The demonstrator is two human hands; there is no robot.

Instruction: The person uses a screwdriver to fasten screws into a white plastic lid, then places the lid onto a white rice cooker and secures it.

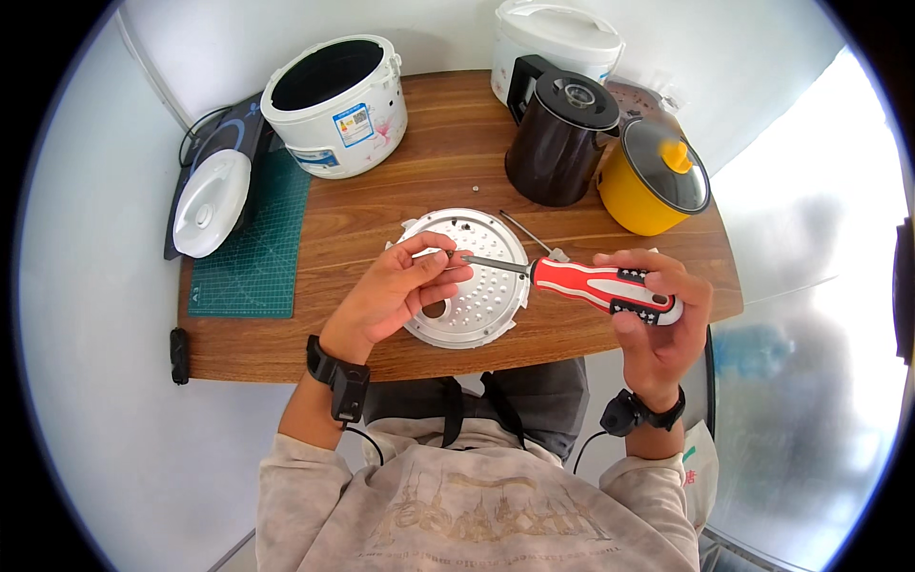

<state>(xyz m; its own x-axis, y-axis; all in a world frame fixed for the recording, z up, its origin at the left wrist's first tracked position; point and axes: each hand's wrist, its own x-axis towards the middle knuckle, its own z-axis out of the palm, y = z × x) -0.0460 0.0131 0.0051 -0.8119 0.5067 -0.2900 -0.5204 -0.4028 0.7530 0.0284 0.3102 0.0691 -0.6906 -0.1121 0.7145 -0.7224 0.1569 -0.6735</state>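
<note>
My right hand is wrapped round the red and white handle of a screwdriver, held level above the table. Its metal shaft points left, and the tip reaches the fingers of my left hand. Thumb and forefinger of that hand pinch something small and dark by the tip, too small to make out. Beneath both hands lies a round silvery plate with rows of dimples, a larger hole and small tabs at its rim. My left hand hides part of it. Just right of the plate rests a second thin-shafted tool.
On the wooden table stand an open white rice cooker body, a dark kettle, a yellow pot with a glass lid and another white cooker. At left, a white lid overlaps a green cutting mat.
</note>
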